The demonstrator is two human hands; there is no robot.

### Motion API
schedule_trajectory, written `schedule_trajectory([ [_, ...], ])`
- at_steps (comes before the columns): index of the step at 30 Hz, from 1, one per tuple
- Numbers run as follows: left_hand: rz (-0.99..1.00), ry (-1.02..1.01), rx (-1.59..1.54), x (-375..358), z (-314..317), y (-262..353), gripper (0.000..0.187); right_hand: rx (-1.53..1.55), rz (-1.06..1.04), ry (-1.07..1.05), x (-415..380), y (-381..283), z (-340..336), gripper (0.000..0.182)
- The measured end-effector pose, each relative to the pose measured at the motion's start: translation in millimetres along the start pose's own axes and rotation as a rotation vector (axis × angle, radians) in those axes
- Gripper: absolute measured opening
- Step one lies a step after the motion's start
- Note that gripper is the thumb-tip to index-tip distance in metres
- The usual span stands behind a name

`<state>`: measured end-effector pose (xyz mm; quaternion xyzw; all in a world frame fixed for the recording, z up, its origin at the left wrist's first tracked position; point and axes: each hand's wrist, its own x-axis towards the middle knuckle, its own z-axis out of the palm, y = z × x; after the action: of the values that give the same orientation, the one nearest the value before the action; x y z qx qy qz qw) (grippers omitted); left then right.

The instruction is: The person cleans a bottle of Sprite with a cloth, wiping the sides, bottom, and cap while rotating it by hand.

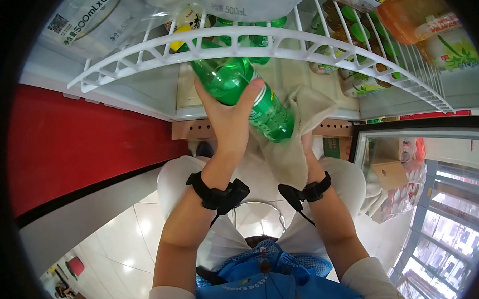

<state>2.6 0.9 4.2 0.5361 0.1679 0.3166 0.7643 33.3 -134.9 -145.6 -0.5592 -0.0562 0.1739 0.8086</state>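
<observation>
A green plastic bottle (272,116) lies tilted in front of the fridge's lower compartment, its base toward the lower right and its neck end below the white wire shelf (243,34). Wrapped round its upper part is my left hand (227,109), thumb across the label. My right hand (307,144) is mostly hidden behind a beige cloth (298,117) beside the bottle's base; its fingers do not show. The cloth touches or nearly touches the bottle and hangs down below it.
Packs of bottles (104,18) and green-capped drinks (359,32) stand on the wire shelf. More drinks (360,82) show beneath it. A red panel (87,139) is at left, the open door's frame (425,129) at right, with a cardboard box (389,175) beyond.
</observation>
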Motion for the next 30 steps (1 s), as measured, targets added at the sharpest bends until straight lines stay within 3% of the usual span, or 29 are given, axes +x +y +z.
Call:
schedule_trajectory([
  [1, -0.001, -0.004, 0.0, 1.2, -0.3, -2.5, 0.068, 0.275, 0.07, 0.184, 1.1, 3.9, -3.3, 0.029],
  [2, -0.034, 0.034, -0.037, 3.6, -1.5, -6.5, 0.066, 0.273, 0.067, 0.187, -6.7, -15.0, 6.4, 0.029],
  [4, -0.065, 0.073, -0.076, 7.5, -2.4, -7.3, 0.065, -0.634, -0.441, 0.108, -27.1, -71.0, 45.0, 0.023],
  [5, -0.131, 0.122, -0.109, 8.8, -3.4, -6.7, 0.062, -0.845, -0.387, 0.086, -25.1, -72.5, 52.6, 0.026],
  [6, -0.197, 0.171, -0.143, 10.0, -5.0, -6.5, 0.059, -0.844, -0.387, 0.085, -26.5, -76.2, 58.6, 0.026],
  [8, -0.24, 0.13, -0.134, 13.8, -10.3, -3.4, 0.056, -0.357, -0.017, -0.096, -32.5, -88.2, 71.1, 0.041],
  [9, -0.282, 0.087, -0.126, 15.2, -12.2, -1.9, 0.054, -0.353, -0.016, -0.098, -31.6, -88.6, 72.7, 0.041],
  [11, -0.273, 0.044, -0.101, 14.2, -13.5, -4.2, 0.051, -0.533, -0.375, -0.248, -28.0, -90.1, 73.3, 0.056],
  [18, -0.258, -0.179, -0.072, -4.9, -0.7, -11.0, 0.052, -0.432, -0.351, -0.195, -24.2, -102.4, 74.3, 0.063],
  [21, 0.029, -0.367, 0.216, -13.8, -0.1, -25.0, 0.048, -0.247, -0.301, -0.108, -18.4, -107.2, 73.3, 0.061],
  [22, 0.03, -0.366, 0.217, -15.3, -0.5, -30.3, 0.048, -0.155, -0.235, -0.071, -16.6, -112.0, 72.1, 0.06],
  [24, -0.18, -0.411, 0.098, -18.0, 1.0, -36.1, 0.047, -0.063, -0.17, -0.035, -14.4, -117.2, 64.7, 0.059],
  [26, -0.164, -0.483, 0.073, -19.9, -2.3, -36.9, 0.047, 0.121, 0.068, 0.036, -12.2, -119.3, 53.2, 0.054],
  [28, -0.397, -0.573, 0.064, -24.4, 3.3, -11.7, 0.046, 0.24, 0.088, 0.047, 1.4, -114.4, 41.5, 0.05],
  [30, -0.483, -0.614, 0.034, -24.6, 3.3, -9.7, 0.044, 0.44, 0.191, -0.277, 12.2, -117.0, 34.7, 0.061],
])
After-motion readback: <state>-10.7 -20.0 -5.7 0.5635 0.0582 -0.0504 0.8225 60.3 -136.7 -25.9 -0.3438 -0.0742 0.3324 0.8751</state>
